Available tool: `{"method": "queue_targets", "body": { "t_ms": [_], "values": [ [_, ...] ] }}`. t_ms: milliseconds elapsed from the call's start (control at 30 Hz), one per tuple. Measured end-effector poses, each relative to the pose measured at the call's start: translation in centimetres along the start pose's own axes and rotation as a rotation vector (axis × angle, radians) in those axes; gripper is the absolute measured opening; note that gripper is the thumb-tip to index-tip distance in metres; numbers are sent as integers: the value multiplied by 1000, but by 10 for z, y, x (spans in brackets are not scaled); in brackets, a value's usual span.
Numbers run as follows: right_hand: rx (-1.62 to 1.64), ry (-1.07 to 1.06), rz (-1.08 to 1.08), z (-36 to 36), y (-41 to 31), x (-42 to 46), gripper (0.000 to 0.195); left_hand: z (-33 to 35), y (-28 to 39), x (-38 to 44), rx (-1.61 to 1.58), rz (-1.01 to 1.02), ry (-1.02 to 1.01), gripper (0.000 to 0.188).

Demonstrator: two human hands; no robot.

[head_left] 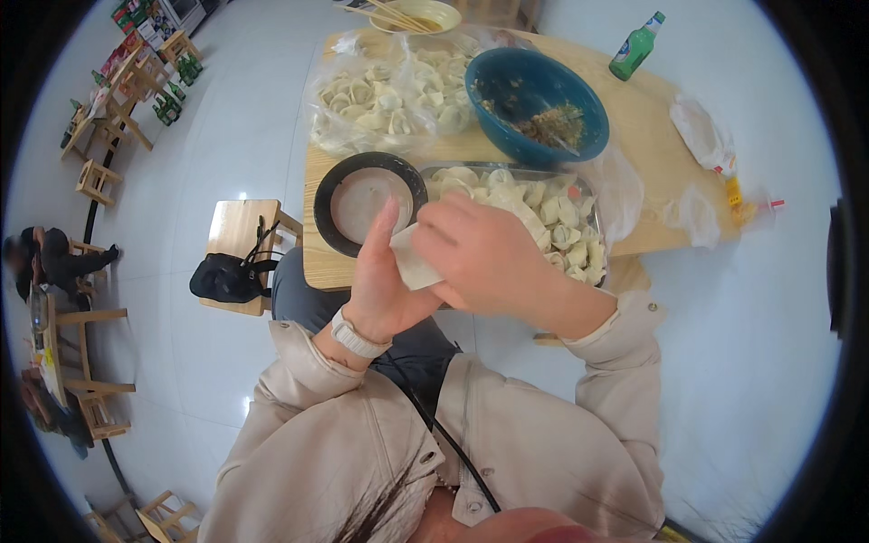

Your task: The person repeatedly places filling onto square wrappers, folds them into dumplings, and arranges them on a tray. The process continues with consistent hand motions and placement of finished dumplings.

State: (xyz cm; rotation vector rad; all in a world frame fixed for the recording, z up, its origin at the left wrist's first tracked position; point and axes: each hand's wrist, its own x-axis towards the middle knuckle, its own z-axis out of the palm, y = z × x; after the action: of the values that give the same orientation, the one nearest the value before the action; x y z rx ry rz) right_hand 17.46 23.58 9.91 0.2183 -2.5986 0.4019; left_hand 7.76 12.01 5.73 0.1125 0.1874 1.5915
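Note:
A thin dough wrapper lies on the palm and fingers of my left hand, whose thumb points up and away. Over it my right hand bends its fingers onto the wrapper; whatever its fingertips hold is hidden. Just beyond my left thumb stands a black-rimmed bowl of cloudy pale liquid. Behind my right hand, a metal tray holds many folded wontons and a stack of flat wrappers. Farther off is a blue bowl with minced filling and a utensil in it.
Clear plastic bags with more wontons cover the far left of the wooden table. Beyond stand a bowl with chopsticks and a green bottle. Crumpled bags lie right. A stool with a black bag is left.

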Motion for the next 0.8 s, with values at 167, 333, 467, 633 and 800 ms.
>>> {"method": "queue_targets", "body": {
  "t_ms": [167, 333, 467, 633, 800],
  "values": [
    [95, 201, 147, -45, 28, -9, 32, 4, 7, -4, 249, 194, 170, 52],
    [-333, -32, 796, -87, 141, -28, 27, -2, 8, -15, 771, 411, 362, 40],
    [-243, -275, 812, -75, 177, -25, 23, -6, 12, -16, 1119, 465, 261, 40],
    [-163, -46, 736, -74, 203, -18, 16, 4, 20, -33, 521, 218, 232, 46],
    [360, 276, 765, -57, 200, 2, 14, 8, 22, -34, 520, 132, 150, 58]
  ]
}}
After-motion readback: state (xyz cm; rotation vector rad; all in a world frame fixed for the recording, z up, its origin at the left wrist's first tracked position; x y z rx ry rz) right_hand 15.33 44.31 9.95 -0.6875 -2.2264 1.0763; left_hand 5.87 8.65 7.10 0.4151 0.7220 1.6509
